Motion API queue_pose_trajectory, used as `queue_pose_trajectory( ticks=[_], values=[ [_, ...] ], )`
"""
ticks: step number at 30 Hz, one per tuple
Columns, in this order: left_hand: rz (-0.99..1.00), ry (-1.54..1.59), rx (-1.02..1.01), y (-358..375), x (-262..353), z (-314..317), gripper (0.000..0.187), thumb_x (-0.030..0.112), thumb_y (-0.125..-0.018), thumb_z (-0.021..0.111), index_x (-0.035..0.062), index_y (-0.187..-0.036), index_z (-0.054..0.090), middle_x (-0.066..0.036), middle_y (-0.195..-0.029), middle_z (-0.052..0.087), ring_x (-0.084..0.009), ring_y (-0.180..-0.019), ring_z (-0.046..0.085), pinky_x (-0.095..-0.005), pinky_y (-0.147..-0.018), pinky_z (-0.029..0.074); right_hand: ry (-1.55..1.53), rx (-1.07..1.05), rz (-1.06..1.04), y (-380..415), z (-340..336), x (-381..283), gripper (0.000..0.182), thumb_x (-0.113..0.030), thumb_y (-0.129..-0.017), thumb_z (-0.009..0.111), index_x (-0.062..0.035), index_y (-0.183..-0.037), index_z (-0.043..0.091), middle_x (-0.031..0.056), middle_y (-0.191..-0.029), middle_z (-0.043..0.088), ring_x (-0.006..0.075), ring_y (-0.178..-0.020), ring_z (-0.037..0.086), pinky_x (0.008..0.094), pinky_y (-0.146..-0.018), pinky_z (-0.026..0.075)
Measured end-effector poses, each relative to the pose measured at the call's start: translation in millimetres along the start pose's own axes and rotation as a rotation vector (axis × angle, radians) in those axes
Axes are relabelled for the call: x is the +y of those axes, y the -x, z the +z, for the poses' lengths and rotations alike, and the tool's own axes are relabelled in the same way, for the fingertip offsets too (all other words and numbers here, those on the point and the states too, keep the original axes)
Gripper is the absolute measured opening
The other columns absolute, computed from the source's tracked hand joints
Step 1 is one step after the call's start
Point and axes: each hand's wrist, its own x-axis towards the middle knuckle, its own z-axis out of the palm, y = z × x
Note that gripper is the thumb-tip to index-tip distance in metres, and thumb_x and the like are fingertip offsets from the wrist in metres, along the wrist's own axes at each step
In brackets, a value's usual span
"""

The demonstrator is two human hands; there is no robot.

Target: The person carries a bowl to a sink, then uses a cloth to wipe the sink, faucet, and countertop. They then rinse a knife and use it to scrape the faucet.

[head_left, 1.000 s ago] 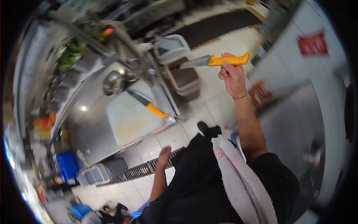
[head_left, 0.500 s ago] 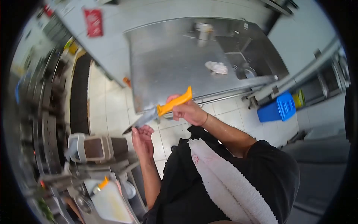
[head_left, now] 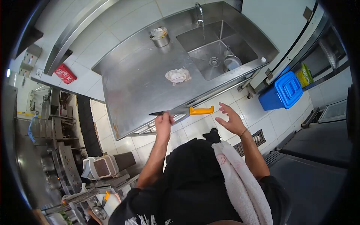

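Note:
A kitchen knife (head_left: pixel 200 111) with a yellow handle lies level in front of me, its dark tip pointing left. My left hand (head_left: pixel 164 125) is closed around the blade close to the tip. Just right of the handle's end is my right hand (head_left: pixel 231 120), fingers spread and apart from the knife. Beyond both hands stands a steel counter (head_left: pixel 131 86), on which a crumpled white cloth (head_left: pixel 178 75) lies.
Water runs from a tap (head_left: pixel 199 13) into the sink (head_left: pixel 204 52), where a metal pot (head_left: pixel 231 63) sits. A filled steel container (head_left: pixel 160 37) stands at the counter's back. A blue lidded bin (head_left: pixel 283 92) is at right; a lidded grey-brown bin (head_left: pixel 101 167) is at left.
My right hand has let go of the yellow handle and moved right. My left hand has closed on the blade. The view has turned, and the sink now shows more fully.

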Motion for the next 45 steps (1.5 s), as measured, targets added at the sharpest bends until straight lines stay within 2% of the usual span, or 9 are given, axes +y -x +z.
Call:
queue_pose_trajectory(
  ticks=[5, 10, 14, 21, 22, 26, 29, 38, 45],
  values=[
    [-0.112, 0.057, -0.191, -17, 21, 107, 0.034, 0.025, -0.101, 0.059, -0.0012, -0.082, 0.067, -0.007, -0.070, 0.064, -0.0143, -0.062, 0.058, -0.0301, -0.060, 0.047, 0.496, -0.064, -0.089, -29, -26, 15, 0.086, -0.048, -0.088, 0.075, -0.0085, -0.156, 0.042, 0.0201, -0.121, 0.066, 0.0376, -0.111, 0.063, 0.0485, -0.102, 0.047],
    [-0.179, 0.121, -0.236, -50, 32, 147, 0.026, 0.022, -0.102, 0.057, 0.0018, -0.088, 0.066, -0.006, -0.076, 0.067, -0.0129, -0.062, 0.060, -0.0289, -0.058, 0.049, 0.649, 0.245, -0.166, -76, -42, 6, 0.055, -0.039, -0.089, 0.075, -0.0090, -0.133, 0.063, 0.0143, -0.098, 0.061, 0.0353, -0.095, 0.060, 0.0470, -0.083, 0.047],
    [-0.288, 0.148, -0.336, -95, 32, 165, 0.033, 0.030, -0.103, 0.061, 0.0020, -0.087, 0.068, -0.005, -0.074, 0.065, -0.0143, -0.063, 0.060, -0.0307, -0.063, 0.049, 0.583, 0.211, -0.222, -138, -55, 19, 0.033, -0.028, -0.087, 0.075, -0.0077, -0.112, 0.066, 0.0126, -0.100, 0.062, 0.0341, -0.098, 0.061, 0.0466, -0.085, 0.048],
    [-0.138, -0.009, -0.704, -232, 34, 208, 0.029, 0.036, -0.104, 0.064, 0.0076, -0.108, 0.070, -0.002, -0.090, 0.072, -0.0111, -0.077, 0.064, -0.0266, -0.067, 0.050, 0.538, 0.076, 0.310, -223, -77, 92, 0.028, -0.031, -0.098, 0.063, -0.0026, -0.099, 0.061, 0.0224, -0.084, 0.069, 0.0441, -0.079, 0.067, 0.0553, -0.072, 0.052],
    [-0.063, -0.031, -0.698, -258, 35, 215, 0.021, 0.028, -0.102, 0.065, 0.0091, -0.110, 0.071, 0.000, -0.093, 0.073, -0.0118, -0.078, 0.065, -0.0275, -0.069, 0.051, 0.406, 0.125, 0.383, -234, -86, 106, 0.031, -0.032, -0.100, 0.058, -0.0017, -0.100, 0.059, 0.0261, -0.081, 0.069, 0.0490, -0.077, 0.066, 0.0585, -0.071, 0.051],
    [0.349, -0.248, -0.444, -397, -6, 279, 0.019, 0.021, -0.098, 0.067, 0.0090, -0.112, 0.071, -0.005, -0.092, 0.074, -0.0180, -0.082, 0.069, -0.0335, -0.074, 0.053, -0.281, 0.273, 0.767, -268, -110, 163, 0.024, -0.031, -0.106, 0.055, -0.0087, -0.098, 0.059, -0.0020, -0.065, 0.051, 0.0070, -0.053, 0.048, 0.0259, -0.044, 0.039],
    [0.370, -0.485, -0.280, -474, 17, 331, 0.027, 0.024, -0.095, 0.068, 0.0117, -0.119, 0.069, -0.012, -0.095, 0.075, -0.0298, -0.091, 0.072, -0.0416, -0.081, 0.056, -0.385, 0.369, 0.870, -283, -122, 193, 0.024, -0.032, -0.106, 0.055, -0.0085, -0.099, 0.059, 0.0002, -0.068, 0.052, 0.0089, -0.052, 0.049, 0.0268, -0.044, 0.040],
    [0.417, -0.699, -0.169, -626, 38, 448, 0.040, 0.029, -0.093, 0.069, 0.0160, -0.130, 0.066, -0.011, -0.105, 0.073, -0.0312, -0.101, 0.071, -0.0462, -0.087, 0.055, -0.515, 0.467, 0.829, -277, -117, 246, 0.030, -0.034, -0.108, 0.055, -0.0077, -0.094, 0.057, -0.0004, -0.068, 0.054, 0.0100, -0.050, 0.051, 0.0271, -0.043, 0.045],
    [0.508, -0.913, 0.014, -678, 33, 498, 0.030, 0.031, -0.091, 0.070, 0.0126, -0.115, 0.071, -0.014, -0.101, 0.074, -0.0350, -0.097, 0.071, -0.0462, -0.087, 0.056, -0.331, 0.436, 0.830, -283, -116, 245, 0.030, -0.028, -0.103, 0.061, -0.0059, -0.087, 0.050, 0.0021, -0.063, 0.057, 0.0132, -0.050, 0.057, 0.0315, -0.047, 0.045]
  ],
)
